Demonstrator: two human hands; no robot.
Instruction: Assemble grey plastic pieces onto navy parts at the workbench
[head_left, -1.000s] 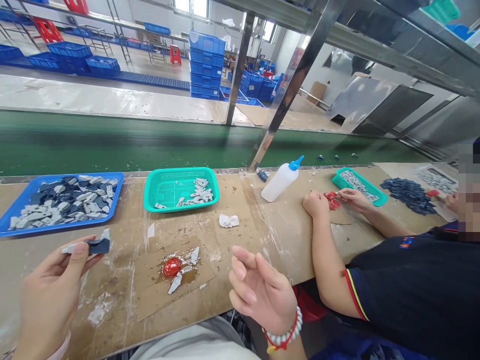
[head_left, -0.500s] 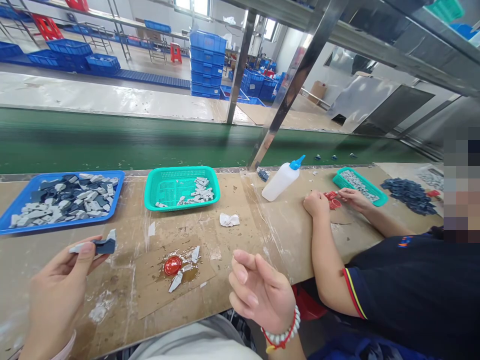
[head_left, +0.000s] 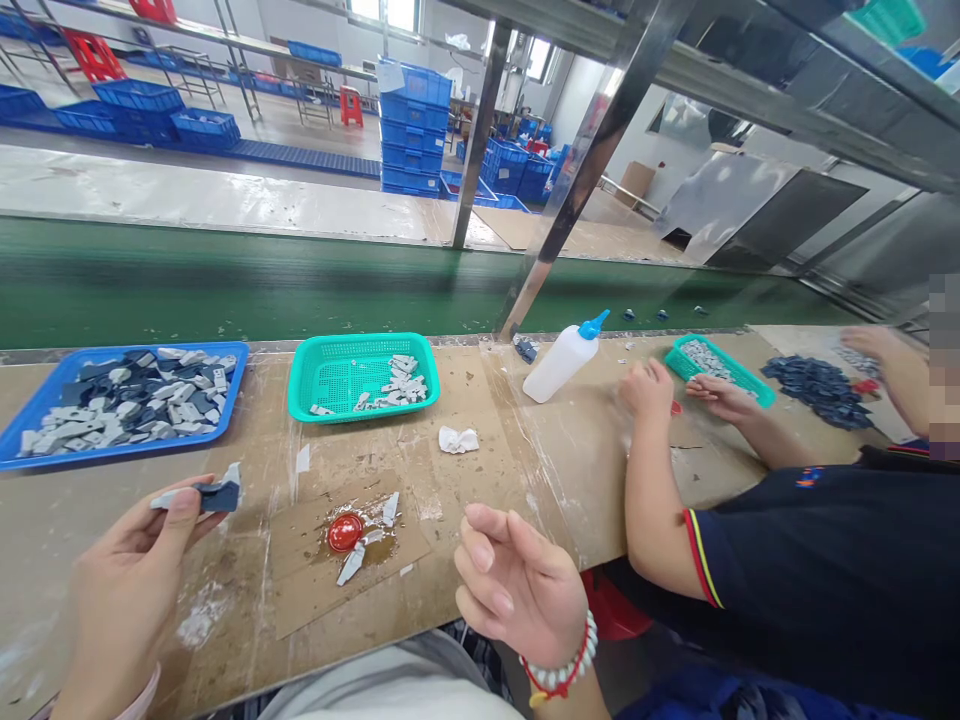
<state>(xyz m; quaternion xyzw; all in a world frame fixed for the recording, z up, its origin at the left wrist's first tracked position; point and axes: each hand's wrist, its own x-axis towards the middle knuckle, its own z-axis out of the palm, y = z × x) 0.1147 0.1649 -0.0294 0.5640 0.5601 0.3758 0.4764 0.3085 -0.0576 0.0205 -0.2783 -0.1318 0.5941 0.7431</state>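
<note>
My left hand (head_left: pixel 139 570) pinches a small dark blue and light grey plastic part (head_left: pixel 217 494) between thumb and fingers, above the table at the left. My right hand (head_left: pixel 521 590), palm up and fingers loosely curled, is raised near the front edge with nothing visible in it. Between the hands, a wet cardboard piece (head_left: pixel 300 560) bears a small red dish (head_left: pixel 345 532) and several light grey pieces (head_left: pixel 351 565). Behind lie a blue tray (head_left: pixel 238 400) of mixed grey and dark parts and a green basket (head_left: pixel 300 385) with light grey pieces. A crumpled white tissue (head_left: pixel 457 440) rests beyond my right hand.
A white squeeze bottle (head_left: pixel 561 362) with a blue nozzle stands tilted at mid-table. A co-worker's hands (head_left: pixel 649 388) work at the right, near another green basket (head_left: pixel 720 372) and a dark parts pile (head_left: pixel 814 392). A metal post (head_left: pixel 570 190) rises before the green conveyor belt (head_left: pixel 225 285).
My left hand has shifted slightly right with the plastic part. My right hand has barely moved. The co-worker's hands have moved apart, and another person's hand has appeared at the far right.
</note>
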